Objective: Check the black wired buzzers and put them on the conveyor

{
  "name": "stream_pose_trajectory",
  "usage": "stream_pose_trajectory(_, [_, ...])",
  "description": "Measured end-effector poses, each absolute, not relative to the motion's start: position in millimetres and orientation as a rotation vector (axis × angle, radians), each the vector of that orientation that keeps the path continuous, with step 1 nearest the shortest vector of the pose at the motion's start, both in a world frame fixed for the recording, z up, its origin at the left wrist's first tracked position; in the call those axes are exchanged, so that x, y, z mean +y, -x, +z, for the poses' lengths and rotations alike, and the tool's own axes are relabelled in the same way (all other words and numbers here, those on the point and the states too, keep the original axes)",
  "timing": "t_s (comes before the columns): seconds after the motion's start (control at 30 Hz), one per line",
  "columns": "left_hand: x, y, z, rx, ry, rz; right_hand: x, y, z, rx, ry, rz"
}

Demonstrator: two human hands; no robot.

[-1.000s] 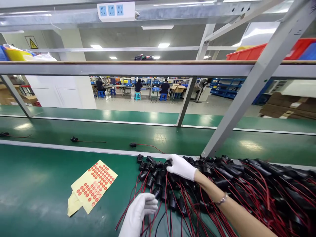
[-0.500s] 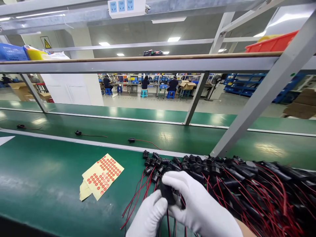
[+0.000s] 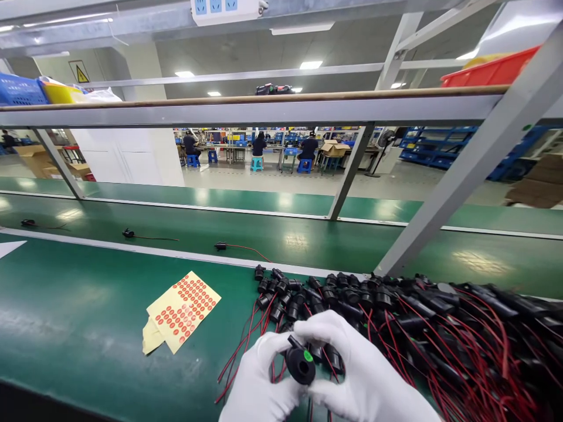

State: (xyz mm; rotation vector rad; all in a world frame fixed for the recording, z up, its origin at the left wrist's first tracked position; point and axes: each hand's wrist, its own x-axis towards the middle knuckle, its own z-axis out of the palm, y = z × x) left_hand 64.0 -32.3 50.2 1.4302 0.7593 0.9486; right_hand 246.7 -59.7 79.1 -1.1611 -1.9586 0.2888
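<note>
In front of me, both white-gloved hands are closed around one small black pump (image 3: 301,364). Its round end with a dark hole faces me, a short spout sticks out at its upper left, and a green dot marks the rim. My left hand (image 3: 264,378) grips it from the left, and my right hand (image 3: 352,369) has curved fingers and thumb at its right side. Just beyond my hands lies a pile of similar black pumps (image 3: 382,299) with red and black wires (image 3: 475,357). To the left, a yellowish sheet of red oval stickers (image 3: 185,310) lies flat on the green bench.
On the green conveyor belt (image 3: 308,237) behind a pale divider strip lie several pumps, one of them a wired pump (image 3: 220,246). A slanted grey post (image 3: 457,158) rises at the right. Overhead runs a shelf (image 3: 246,108) with a red bin (image 3: 488,71). People sit at far benches.
The pump in my hands has turned so its holed end and green dot now face me. My fingers have shifted around it. The pumps on the belt have moved left.
</note>
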Motion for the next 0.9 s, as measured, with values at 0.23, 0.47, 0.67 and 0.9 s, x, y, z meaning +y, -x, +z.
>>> stream_pose_trajectory(0.23, [-37.2, -64.2, 44.0, 0.788, -1.507, 1.080, -66.2, -230.9, 89.2, -1.878, 1.081, 0.233])
stream_pose_trajectory(0.47, [-53.8, -69.1, 49.2, 1.000, -1.607, 1.279, -57.3, -239.8, 77.7, -1.721, 1.030, 0.627])
stream_pose_trajectory(0.67, [-48.3, -69.7, 47.4, 0.999, -1.410, 1.007, -44.4, -240.2, 51.4, -1.575, 1.070, 0.854])
stream_pose_trajectory(0.9, [-33.8, -78.5, 9.4, 0.475, -0.915, 0.831, -47.6, -225.6, 45.5, -1.441, 1.202, 1.400])
